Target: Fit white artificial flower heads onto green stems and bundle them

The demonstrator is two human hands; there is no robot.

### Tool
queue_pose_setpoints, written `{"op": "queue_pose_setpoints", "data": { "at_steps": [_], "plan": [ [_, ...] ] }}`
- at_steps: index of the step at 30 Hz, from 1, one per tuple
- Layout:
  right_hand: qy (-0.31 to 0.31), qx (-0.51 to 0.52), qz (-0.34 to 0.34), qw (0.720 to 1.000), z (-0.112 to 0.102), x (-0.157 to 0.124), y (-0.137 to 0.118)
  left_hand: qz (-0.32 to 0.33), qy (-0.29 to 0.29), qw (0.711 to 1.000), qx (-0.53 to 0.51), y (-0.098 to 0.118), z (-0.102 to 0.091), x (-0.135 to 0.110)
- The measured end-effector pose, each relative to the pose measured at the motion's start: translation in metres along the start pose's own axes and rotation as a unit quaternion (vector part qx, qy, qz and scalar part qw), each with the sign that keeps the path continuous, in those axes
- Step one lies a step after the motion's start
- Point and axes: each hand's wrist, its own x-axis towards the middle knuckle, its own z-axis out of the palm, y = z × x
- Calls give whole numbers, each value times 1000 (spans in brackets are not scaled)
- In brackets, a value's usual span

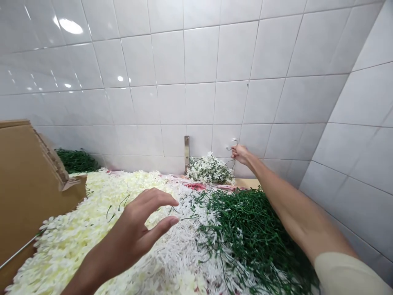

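My left hand [138,229] hovers over the white artificial flower heads [175,237] with its thumb and fingers apart, holding nothing. Reaching far to the back right, my right hand [241,153] is closed on a thin artificial flower stem with small white tips [233,140] near the wall. Just left of that hand sits a small heap of white flowers on green stems [210,170]. A big tangle of green plastic stems [245,221] lies below my right forearm. Pale yellow flower heads [76,229] are spread on the left.
A cardboard box [33,164] stands at the left edge. Behind it lies another bunch of green stems [76,160]. A metal bracket [186,153] is fixed upright to the tiled wall [199,102], and a second tiled wall [359,164] closes off the right.
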Motion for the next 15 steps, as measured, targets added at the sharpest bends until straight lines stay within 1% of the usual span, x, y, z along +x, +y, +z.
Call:
{"op": "queue_pose_setpoints", "data": {
  "at_steps": [2, 4, 8, 10, 12, 13, 15],
  "plan": [
    [-39, -44, 27, 998, 11, 8, 8, -2, -8, 1000, -2, -2, -1, 0],
    [-61, -101, 48, 992, 19, 12, 18, -1, -6, 1000, -7, -2, -1, 1],
    [-75, -204, 70, 974, 28, 13, 35, -8, 20, 1000, -10, -1, 0, 0],
    [-75, -244, 72, 964, 25, 15, 38, -9, 41, 999, 5, -1, 1, -1],
    [-69, -277, 72, 956, 18, 19, 37, -15, 51, 998, 29, -3, 1, -3],
    [-63, -290, 72, 952, 12, 21, 36, -22, 43, 998, 42, -4, 1, -3],
    [-49, -311, 64, 947, -3, 25, 33, -41, 0, 997, 66, -9, 1, -3]
  ]
}}
